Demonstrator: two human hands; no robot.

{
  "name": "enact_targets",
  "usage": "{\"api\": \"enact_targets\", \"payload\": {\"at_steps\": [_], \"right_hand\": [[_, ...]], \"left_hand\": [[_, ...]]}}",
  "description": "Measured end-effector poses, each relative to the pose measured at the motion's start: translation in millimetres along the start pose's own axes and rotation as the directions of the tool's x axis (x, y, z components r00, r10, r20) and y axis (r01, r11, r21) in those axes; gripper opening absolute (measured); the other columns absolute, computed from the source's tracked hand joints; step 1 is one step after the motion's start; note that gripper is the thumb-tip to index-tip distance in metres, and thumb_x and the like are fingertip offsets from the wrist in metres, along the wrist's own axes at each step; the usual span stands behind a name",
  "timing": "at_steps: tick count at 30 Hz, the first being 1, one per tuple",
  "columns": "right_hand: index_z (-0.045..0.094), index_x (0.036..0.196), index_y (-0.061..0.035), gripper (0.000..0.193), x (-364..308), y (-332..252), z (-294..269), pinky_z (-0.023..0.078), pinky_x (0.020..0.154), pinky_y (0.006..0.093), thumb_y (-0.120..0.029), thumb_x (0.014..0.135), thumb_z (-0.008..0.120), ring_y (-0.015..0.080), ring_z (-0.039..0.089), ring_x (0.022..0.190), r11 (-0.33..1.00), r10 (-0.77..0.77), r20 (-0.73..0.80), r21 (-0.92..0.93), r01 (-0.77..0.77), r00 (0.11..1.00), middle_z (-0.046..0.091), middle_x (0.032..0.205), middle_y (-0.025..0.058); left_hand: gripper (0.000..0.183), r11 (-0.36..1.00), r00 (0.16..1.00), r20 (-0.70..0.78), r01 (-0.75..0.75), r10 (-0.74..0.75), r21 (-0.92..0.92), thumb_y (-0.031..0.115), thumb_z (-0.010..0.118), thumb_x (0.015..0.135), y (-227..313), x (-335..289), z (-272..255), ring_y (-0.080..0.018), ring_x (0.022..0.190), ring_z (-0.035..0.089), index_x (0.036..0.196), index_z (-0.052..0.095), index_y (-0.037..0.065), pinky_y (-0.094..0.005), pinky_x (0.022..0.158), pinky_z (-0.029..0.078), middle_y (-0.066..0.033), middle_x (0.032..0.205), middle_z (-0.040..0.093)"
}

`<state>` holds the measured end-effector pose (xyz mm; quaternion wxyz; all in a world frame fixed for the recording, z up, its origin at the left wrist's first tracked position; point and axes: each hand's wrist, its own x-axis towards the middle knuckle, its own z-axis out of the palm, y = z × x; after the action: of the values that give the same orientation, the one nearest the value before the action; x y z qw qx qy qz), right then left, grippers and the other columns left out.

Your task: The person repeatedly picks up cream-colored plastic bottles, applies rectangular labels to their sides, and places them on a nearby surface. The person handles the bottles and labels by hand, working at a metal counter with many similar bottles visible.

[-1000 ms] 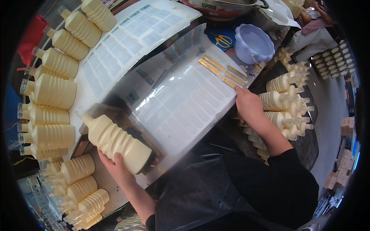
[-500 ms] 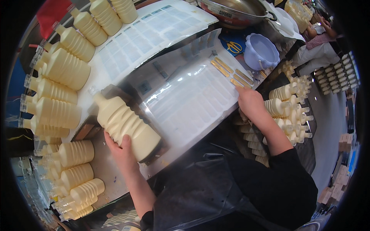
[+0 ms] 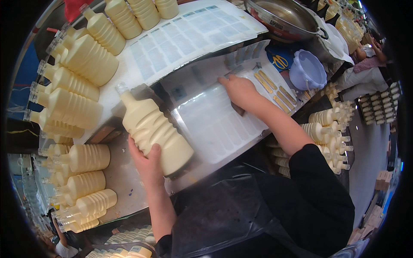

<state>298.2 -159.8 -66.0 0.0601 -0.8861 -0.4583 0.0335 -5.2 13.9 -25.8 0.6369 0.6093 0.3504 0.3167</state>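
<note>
My left hand [image 3: 148,162] is wrapped round the lower side of a cream ribbed bottle [image 3: 152,129], which lies tilted with its clear threaded neck pointing away to the left. To its right a whitish translucent label sheet [image 3: 215,129] is spread on the table. Over the upper part of this sheet is my right hand [image 3: 240,91], with thumb and forefinger closed near a bluish label. A dark brown flat piece [image 3: 238,109] shows under its palm; its kind is unclear. Several gold strip labels [image 3: 282,96] sit on the sheet just right of the hand.
Cream bottles [image 3: 86,56] line the table's left and far side. Another label sheet [image 3: 185,34] lies farther back. Yellow-handled scissors [image 3: 280,62], a lavender bucket [image 3: 307,69] and a metal pan [image 3: 284,17] stand at the back right. More bottles [image 3: 325,129] are stacked at right.
My right hand has moved from the gold strips leftward and farther up the sheet, to the bluish labels. My left hand still holds the bottle. The whole view has shifted slightly.
</note>
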Motion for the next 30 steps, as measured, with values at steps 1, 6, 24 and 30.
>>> {"api": "enact_targets", "payload": {"at_steps": [1,6,24,30], "right_hand": [[0.055,0.142,-0.0056,0.054,-11.7,-2.9,-3.3,0.056,0.076,0.0469,-0.005,0.087,0.057,0.0394,0.069,0.087,1.0,0.012,0.052,-0.008,-0.011,0.999,0.067,0.102,0.0214],[0.048,0.138,0.0083,0.068,-94.8,-31.4,-38.5,0.058,0.072,0.0449,0.004,0.074,0.07,0.0376,0.071,0.088,0.993,0.108,0.293,-0.071,-0.092,0.95,0.067,0.095,0.0222],[0.052,0.134,0.0027,0.052,-126.5,-23.7,-8.3,0.058,0.07,0.0458,-0.003,0.083,0.062,0.0396,0.071,0.082,0.998,0.034,0.146,0.039,-0.04,0.989,0.061,0.132,0.0254],[0.05,0.141,0.0045,0.061,-198.1,-34.5,-12.5,0.059,0.07,0.0433,-0.004,0.082,0.065,0.0338,0.072,0.079,1.0,0.005,0.079,-0.006,-0.005,0.997,0.052,0.148,0.0229]], "left_hand": [[0.092,1.0,1.0,0.003,-0.005,0.005,-0.004,0.019,0.073,0.086,-2.8,-0.5,-1.0,-0.0277,0.133,0.05,0.16,0.023,-0.002,-0.0396,0.114,0.039,-0.0188,0.148,0.047],[0.092,0.999,0.999,-0.028,-0.013,0.014,0.031,0.02,0.073,0.087,-7.1,-3.0,-0.6,-0.028,0.137,0.046,0.16,0.022,-0.002,-0.0398,0.116,0.036,-0.0186,0.152,0.042],[0.088,1.0,1.0,0.006,-0.012,0.012,-0.013,0.015,0.074,0.088,-9.9,5.6,-6.8,-0.0271,0.134,0.05,0.159,0.025,-0.001,-0.0396,0.113,0.04,-0.0177,0.15,0.045],[0.088,0.999,0.999,0.008,-0.041,0.041,-0.021,0.018,0.075,0.088,-11.7,2.8,-4.4,-0.0279,0.134,0.05,0.159,0.026,-0.001,-0.039,0.113,0.04,-0.0178,0.149,0.045]]}}
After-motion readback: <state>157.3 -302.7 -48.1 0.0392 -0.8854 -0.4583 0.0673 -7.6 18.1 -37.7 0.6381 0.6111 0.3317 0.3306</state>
